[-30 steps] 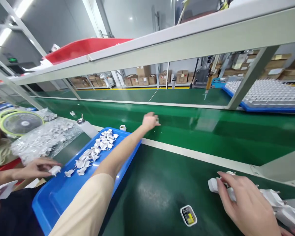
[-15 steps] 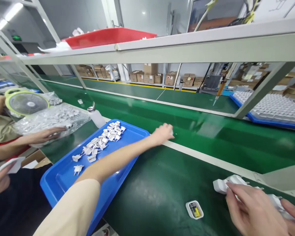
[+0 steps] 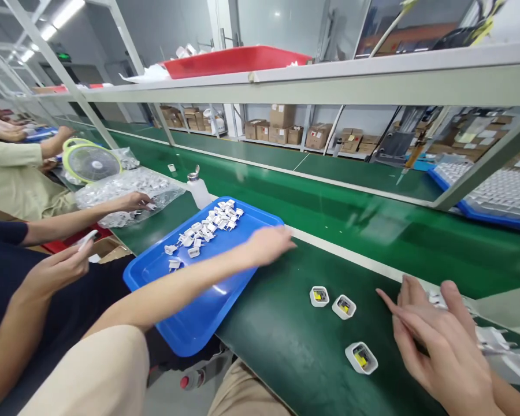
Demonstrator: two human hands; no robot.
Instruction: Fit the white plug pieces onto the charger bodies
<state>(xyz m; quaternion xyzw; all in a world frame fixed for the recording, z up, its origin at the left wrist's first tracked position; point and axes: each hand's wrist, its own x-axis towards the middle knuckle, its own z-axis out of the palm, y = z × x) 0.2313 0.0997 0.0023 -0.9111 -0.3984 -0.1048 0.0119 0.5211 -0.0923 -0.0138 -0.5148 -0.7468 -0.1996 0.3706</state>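
My left hand [image 3: 271,245] is over the right rim of the blue tray [image 3: 186,341], its fingers smeared by motion. White plug parts [image 3: 193,252] with metal pins lie in the tray. To the right, my right hand [image 3: 444,346] has its fingers apart beside a row of white plug pieces [image 3: 494,338], which it partly covers. Between my hands, three open white housings with yellow and dark parts inside rest on the green table [image 3: 286,323]: one on the left [image 3: 319,296], one beside it [image 3: 344,307], one nearer me [image 3: 361,358].
At left, a co-worker's hand [image 3: 134,202] touches a clear bag [image 3: 112,188]; their other hand [image 3: 65,268] holds a white object. A pump bottle [image 3: 199,189] stands behind the tray. The green belt [image 3: 355,225] runs beyond the table's white edge strip.
My left hand has drawn back from the belt toward the tray. Two more housings show on the table. My right hand has let go of the white piece, and its fingers have spread. The view has shifted.
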